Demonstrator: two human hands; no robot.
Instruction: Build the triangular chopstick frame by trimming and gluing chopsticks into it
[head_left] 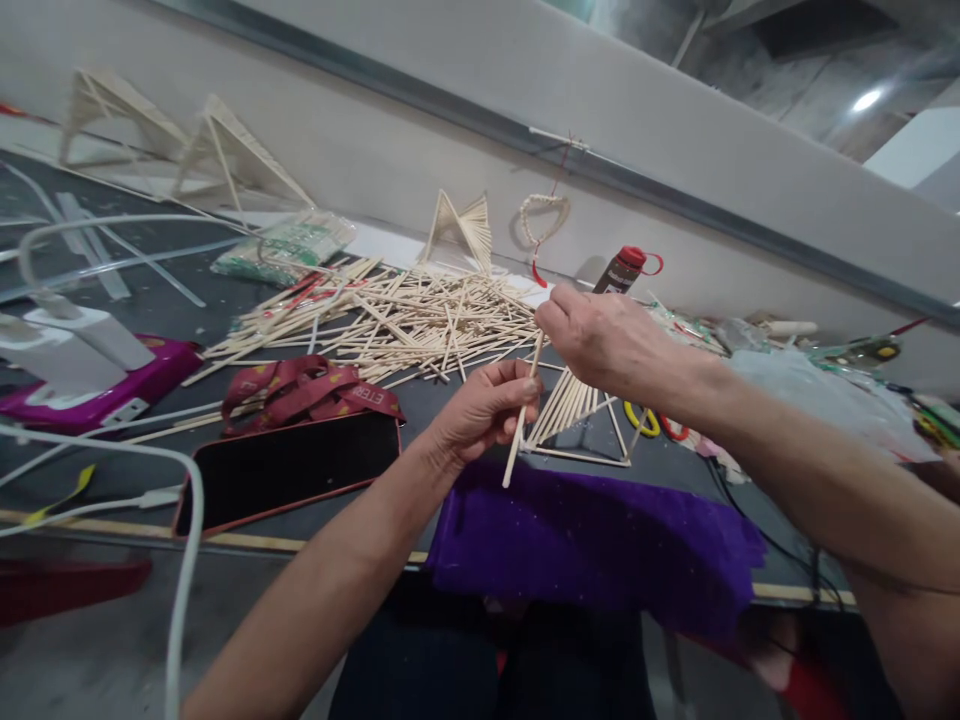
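A thin wooden stick (514,452) slants down through the fingers of my left hand (491,405), which pinches it near the middle. Close to its upper end, my right hand (600,335) is closed with the fingertips together; whatever they grip is hidden behind the knuckles. Beneath and beyond both hands lies a small frame of glued sticks (576,457), partly covered by my right hand. A heap of loose sticks (420,320) spreads just behind my left hand.
A purple cloth (592,540) hangs over the table's front edge. To the left are a phone (292,470), a maroon lanyard (307,390) and a magenta power strip (142,385) with white cables. A red-capped bottle (628,262) and a twisted stick model (461,230) stand behind.
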